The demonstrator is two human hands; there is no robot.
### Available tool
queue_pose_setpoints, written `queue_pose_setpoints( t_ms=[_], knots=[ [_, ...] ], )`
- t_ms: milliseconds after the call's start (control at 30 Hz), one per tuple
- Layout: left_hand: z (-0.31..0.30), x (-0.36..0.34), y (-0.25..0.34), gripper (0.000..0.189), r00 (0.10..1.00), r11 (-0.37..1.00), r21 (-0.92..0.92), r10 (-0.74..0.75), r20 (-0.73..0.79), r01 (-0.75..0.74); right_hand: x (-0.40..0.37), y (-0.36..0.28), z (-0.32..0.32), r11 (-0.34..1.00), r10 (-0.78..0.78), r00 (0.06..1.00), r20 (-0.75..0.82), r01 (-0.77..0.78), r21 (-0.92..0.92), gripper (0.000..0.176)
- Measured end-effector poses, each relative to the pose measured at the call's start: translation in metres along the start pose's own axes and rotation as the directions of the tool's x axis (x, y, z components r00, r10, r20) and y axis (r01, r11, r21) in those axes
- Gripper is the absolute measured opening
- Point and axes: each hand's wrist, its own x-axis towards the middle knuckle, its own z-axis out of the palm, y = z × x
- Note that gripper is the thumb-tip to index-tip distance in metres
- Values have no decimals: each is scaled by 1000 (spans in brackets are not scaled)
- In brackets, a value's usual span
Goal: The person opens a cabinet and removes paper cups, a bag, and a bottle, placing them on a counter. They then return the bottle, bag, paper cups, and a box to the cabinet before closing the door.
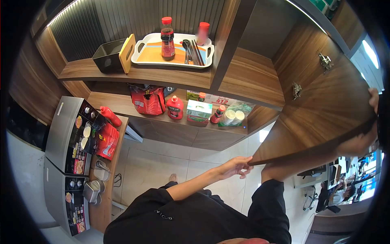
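Note:
A brown wood-grain cabinet door (325, 112) stands swung out at the right, with two metal hinges (325, 62) showing near the cabinet's side panel. My left hand (235, 167) grips the door's near lower corner, fingers bent around its edge. On the far right, my right hand (372, 99) reaches around behind the door, and its fingertips curl over the outer edge. Part of that hand is hidden behind the wood and by the dark image rim. Beside the door is an open cabinet compartment (252, 75).
A white tray (140, 62) on the upper shelf carries a red-capped bottle (167, 42) and dark utensils, beside a black bin (109, 57). Below stand red packages (148, 101), bottles and a carton (199, 110). Grey appliances (67, 134) line the left; desks (345, 171) appear at right.

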Motion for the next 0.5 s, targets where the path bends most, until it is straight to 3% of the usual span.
queue_pose_setpoints(
  t_ms=[67, 167, 233, 300, 400, 500],
  knots=[
    [-3, -9, 15, 35, 1000, 999, 26, 22, -9, -22, 6, -2, 24, 986, -144, 990, 5, 143, 81, 37],
    [-10, -17, 32, 39, 997, 997, 31, 70, 14, -70, 13, 0, 57, 971, -230, 973, -1, 229, 73, 32],
    [-15, -23, 43, 39, 996, 997, 30, 78, -30, -77, 14, -10, 81, 975, -182, 982, -47, 187, 117, 27],
    [-20, -24, 50, 39, 995, 995, -4, 99, -30, -99, 12, -19, 104, 966, 51, 990, -134, -15, 258, 25],
    [-27, -26, 57, 39, 993, 996, 15, 91, -74, -90, 13, -21, 111, 993, 8, 994, -104, 4, 118, 23],
    [-31, -28, 51, 42, 970, 972, 175, 185, -159, -157, 12, -19, 114, 985, 24, 994, -102, -7, 171, 22]
  ],
)
